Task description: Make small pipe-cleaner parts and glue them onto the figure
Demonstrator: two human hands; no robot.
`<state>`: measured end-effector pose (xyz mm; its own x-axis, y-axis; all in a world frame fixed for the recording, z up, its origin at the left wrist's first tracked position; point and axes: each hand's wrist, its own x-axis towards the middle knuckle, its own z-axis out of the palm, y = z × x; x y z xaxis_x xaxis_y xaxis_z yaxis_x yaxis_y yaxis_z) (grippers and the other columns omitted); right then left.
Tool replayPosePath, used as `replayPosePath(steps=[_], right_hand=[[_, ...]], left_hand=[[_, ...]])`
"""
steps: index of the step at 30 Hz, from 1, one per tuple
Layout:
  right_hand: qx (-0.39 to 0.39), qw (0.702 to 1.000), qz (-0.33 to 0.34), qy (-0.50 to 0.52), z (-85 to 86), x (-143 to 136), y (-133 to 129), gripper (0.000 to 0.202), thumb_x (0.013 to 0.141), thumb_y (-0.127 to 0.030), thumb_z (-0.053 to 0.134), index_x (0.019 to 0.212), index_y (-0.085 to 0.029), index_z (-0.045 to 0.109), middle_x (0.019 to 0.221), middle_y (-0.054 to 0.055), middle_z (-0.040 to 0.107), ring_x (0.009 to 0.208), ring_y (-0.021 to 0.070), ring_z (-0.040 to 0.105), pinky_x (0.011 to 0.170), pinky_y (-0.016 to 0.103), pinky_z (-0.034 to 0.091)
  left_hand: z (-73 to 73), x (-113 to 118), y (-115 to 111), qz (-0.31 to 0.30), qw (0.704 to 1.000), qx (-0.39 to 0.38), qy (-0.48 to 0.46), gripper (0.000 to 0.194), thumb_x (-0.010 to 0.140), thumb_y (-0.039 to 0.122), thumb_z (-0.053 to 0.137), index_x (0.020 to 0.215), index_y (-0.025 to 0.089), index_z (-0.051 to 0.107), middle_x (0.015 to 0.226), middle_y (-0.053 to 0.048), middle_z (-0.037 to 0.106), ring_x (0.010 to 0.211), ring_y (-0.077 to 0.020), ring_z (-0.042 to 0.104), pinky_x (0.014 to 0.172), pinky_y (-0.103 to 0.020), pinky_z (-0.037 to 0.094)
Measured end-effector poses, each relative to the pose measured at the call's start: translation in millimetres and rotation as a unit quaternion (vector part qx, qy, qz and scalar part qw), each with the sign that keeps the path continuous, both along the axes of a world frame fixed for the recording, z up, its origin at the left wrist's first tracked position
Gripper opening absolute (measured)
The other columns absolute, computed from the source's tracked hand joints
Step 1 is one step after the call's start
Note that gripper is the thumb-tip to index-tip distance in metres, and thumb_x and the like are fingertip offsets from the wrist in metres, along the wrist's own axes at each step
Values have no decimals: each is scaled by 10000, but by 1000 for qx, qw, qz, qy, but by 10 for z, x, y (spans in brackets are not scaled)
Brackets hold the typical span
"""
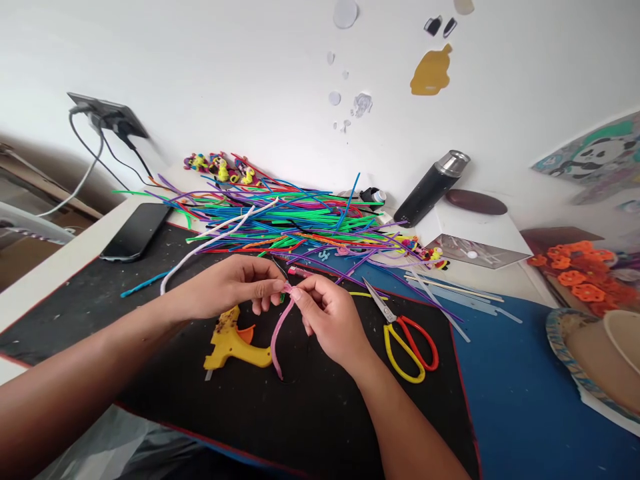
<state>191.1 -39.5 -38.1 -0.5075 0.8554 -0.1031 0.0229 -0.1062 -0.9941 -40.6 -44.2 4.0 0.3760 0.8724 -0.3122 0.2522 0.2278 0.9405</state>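
Observation:
A pink pipe cleaner (279, 330) is pinched between my two hands above the black mat (330, 400); its free tail curves down toward me. My left hand (235, 287) grips the upper end with thumb and index finger. Touching the same spot, my right hand (327, 317) pinches it from the other side, and the fingertips hide the exact shape there. Below my left hand lies a yellow hot glue gun (240, 348). Scissors (403, 333) with one yellow and one red handle rest to the right of my right hand, blades apart.
Behind my hands spreads a large heap of coloured pipe cleaners (280, 223). A phone (137, 231) lies at the left. Small colourful figures (220, 167), a black thermos (433, 188) and a white box (475, 230) stand farther back. Clear glue sticks (460, 297) and a bowl-like container (570, 353) are at right.

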Motion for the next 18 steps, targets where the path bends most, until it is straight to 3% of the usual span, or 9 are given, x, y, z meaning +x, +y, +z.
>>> replayPosePath(steps=[13,18], right_hand=[[25,1000,-3,-11,9,1,-7,313,1033,-500,683,895,-220,661,576,-66,518,471,111,461,501,265,339],[15,1000,0,-8,0,-3,-12,303,1029,-494,687,912,-215,676,583,-70,516,468,109,469,489,261,330]], left_hand=[[-78,62,-32,11,999,17,-30,436,961,605,795,909,175,740,766,-15,720,638,-137,658,590,-230,568],[-152,26,-75,26,988,150,23,318,970,466,827,1142,202,781,951,-49,811,819,-184,751,735,-266,616]])
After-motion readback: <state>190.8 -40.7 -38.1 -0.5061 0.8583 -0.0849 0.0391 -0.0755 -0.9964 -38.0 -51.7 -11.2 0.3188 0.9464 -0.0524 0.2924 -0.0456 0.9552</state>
